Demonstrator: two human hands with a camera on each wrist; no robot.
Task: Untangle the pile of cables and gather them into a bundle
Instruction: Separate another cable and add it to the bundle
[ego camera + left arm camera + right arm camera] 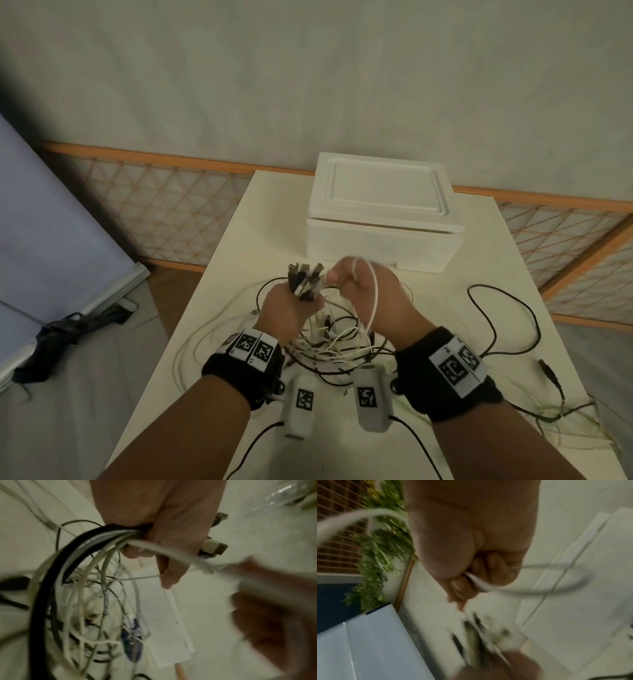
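Observation:
My left hand grips a bunch of cable ends, their plugs sticking up above the fist. In the left wrist view the fist closes round several black and white cables that loop down from it. Beside it, my right hand pinches a thin white cable, which arcs over the hand and drops into the tangle. The right wrist view shows the curled fingers holding that white cable. A tangled pile of cables lies on the white table under both hands.
A closed white foam box stands at the table's far end, just behind the hands. Loose black cable and pale cables spread over the right side. A lattice fence runs behind; folded blue board at left.

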